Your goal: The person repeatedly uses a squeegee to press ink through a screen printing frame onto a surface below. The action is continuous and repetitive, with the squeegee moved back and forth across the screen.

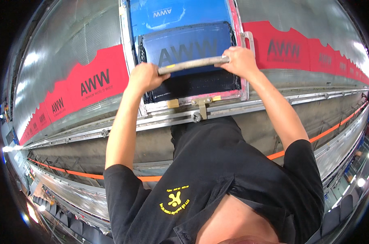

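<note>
A screen-printing frame (244, 87) with whitish and pinkish edges lies in front of me. Its blue mesh (180, 14) shows a darker panel with large lettering, and black ink (200, 84) covers the near part. Across the frame runs a squeegee (192, 64) with a worn greyish bar. My left hand (145, 78) is closed round the bar's left end, and my right hand (240, 62) round its right end. Below the bar, the blade cannot be made out. A metal bracket (202, 109) is on the frame's near edge, at the rail.
Beneath the frame stretches a long, shiny grey sheet (78, 40) with red printed bands (97, 75) to either side. A metal rail (164, 122) runs along the near table edge, close to my body. Behind me are an orange strip (152, 178) and another long table (74, 193).
</note>
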`<state>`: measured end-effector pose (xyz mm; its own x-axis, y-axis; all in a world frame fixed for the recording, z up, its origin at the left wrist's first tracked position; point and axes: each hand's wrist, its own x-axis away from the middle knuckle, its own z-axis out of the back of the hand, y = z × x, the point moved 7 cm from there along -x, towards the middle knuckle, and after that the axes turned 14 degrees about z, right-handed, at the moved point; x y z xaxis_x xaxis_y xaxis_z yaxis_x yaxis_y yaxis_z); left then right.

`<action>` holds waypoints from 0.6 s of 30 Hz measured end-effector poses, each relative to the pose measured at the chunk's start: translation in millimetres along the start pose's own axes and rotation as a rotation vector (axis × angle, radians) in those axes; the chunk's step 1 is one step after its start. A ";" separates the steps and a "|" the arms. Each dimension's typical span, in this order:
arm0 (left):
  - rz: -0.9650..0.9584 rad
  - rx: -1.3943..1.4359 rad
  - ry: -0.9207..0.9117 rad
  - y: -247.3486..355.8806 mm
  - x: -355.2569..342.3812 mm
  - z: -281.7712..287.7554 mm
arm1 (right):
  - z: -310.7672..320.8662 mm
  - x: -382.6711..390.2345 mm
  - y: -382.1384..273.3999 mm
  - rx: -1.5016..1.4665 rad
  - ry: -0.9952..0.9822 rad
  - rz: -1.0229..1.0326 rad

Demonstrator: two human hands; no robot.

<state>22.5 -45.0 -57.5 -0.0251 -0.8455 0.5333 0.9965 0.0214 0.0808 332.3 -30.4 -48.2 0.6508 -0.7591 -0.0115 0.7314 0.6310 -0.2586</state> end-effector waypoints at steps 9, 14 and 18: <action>-0.006 -0.029 0.201 -2.5 -152.4 51.9 | -12.5 -120.0 95.9 0.202 -0.084 -0.149; 0.011 -0.024 0.128 -3.8 -166.2 46.0 | -11.6 -126.7 100.0 0.155 -0.164 -0.210; 0.039 0.001 0.213 6.6 -112.8 16.5 | -11.6 -76.0 64.1 0.113 -0.068 -0.257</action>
<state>30.6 59.3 -103.2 0.0313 -0.9377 0.3460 0.9963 0.0571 0.0645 327.4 65.9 -75.1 0.4504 -0.8864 0.1064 0.8898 0.4358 -0.1355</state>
